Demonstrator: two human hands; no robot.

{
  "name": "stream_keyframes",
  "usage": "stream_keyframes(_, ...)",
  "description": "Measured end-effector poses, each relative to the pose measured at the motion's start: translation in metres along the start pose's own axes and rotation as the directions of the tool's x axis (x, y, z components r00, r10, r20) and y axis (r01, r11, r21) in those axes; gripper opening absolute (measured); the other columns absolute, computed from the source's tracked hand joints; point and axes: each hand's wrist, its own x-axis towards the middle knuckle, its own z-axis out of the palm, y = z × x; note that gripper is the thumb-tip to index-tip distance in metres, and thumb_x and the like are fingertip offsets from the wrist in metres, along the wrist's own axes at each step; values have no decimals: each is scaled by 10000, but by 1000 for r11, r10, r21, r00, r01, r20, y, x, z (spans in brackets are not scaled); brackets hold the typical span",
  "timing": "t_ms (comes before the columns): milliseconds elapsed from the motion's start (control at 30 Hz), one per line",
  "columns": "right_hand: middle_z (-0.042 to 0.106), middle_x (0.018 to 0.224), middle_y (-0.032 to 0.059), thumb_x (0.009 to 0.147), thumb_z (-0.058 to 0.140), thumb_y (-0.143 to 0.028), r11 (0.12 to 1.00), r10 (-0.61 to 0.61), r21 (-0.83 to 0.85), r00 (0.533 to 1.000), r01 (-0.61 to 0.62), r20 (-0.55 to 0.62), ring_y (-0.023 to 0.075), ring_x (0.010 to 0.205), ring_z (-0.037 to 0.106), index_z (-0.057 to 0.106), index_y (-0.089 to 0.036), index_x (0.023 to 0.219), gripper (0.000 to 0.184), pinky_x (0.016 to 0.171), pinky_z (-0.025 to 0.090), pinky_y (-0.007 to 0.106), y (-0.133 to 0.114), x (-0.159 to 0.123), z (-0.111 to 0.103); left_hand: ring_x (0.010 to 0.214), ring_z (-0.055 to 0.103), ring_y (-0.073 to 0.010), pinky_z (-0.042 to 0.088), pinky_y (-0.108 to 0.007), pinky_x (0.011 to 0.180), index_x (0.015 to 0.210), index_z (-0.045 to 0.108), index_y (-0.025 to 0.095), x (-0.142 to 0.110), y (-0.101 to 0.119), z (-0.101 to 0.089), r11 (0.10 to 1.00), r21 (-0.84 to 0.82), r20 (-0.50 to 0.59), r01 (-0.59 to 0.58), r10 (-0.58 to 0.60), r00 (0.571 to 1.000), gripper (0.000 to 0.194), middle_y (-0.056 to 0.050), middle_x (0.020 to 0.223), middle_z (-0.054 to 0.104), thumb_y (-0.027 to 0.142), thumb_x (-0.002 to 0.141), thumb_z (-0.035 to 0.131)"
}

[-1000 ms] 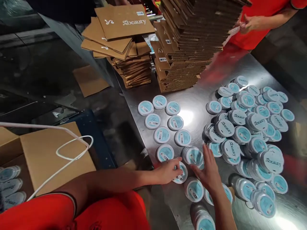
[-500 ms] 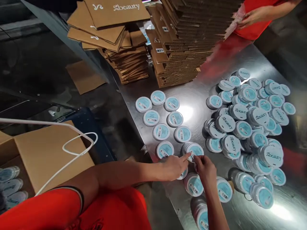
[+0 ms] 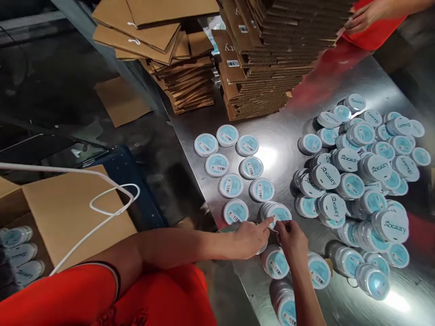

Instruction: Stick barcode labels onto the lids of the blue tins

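Note:
Both my hands are at a small stack of round tins with pale blue lids and barcode labels. The index finger of my left hand touches the stack's upper tin at its edge. My right hand pinches the stack's near edge. Under my left hand lies another tin, mostly hidden. Neat rows of single tins stand to the left of the stack. Just below my hands are further tins, and a larger heap of tins spreads to the right.
The tins lie on a steel table. Stacks of flat cardboard mailers rise behind them. An open cardboard box holding tins, with a white cord across it, stands at left. A co-worker's hand is at top right.
My left hand has moved from the lower tin up to the stack. My right hand has come down onto the stack's near edge. The view has shifted slightly.

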Motion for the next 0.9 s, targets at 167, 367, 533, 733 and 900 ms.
stream_keyframes(167,747,915,221,855,548,-567,959,82,-269,996,-89,-36,363,880,714,606,-167,954,416,690,475,400,-7,4,-3,997,672,-386,528,-444,716,1295,654,117,2,2,0,1000,-4,32,22,-22,999,644,-172,1693,228,17,664,737)
stream_keyframes(367,764,899,175,819,569,-700,947,221,-196,958,-256,-184,333,841,716,663,-187,904,529,712,502,398,7,20,-42,974,701,-344,546,-393,675,1317,658,96,2,6,-10,993,116,73,7,-15,997,642,-179,1697,202,-27,688,691)
stream_keyframes(533,699,1219,273,829,609,-663,933,293,-93,884,-347,-364,391,1137,658,633,-86,1216,695,857,511,435,4,49,-38,900,729,-293,542,-351,651,1309,677,125,6,4,-4,979,195,47,55,-66,997,657,-191,1694,197,4,668,755)
stream_keyframes(733,567,1328,404,879,550,-644,925,313,-46,826,-376,-469,483,1284,555,462,55,1390,871,914,514,543,-9,69,-17,903,727,-262,490,-303,568,1305,680,132,8,5,-2,964,252,19,82,-90,996,548,-144,1694,221,36,766,676)
stream_keyframes(900,632,1295,350,805,643,-651,963,223,-46,883,-265,-414,451,1242,606,542,27,1338,869,996,488,513,23,47,-41,879,739,-263,505,-311,575,1258,694,116,4,5,-4,967,244,-41,74,-66,997,517,-170,1660,311,-7,763,613)
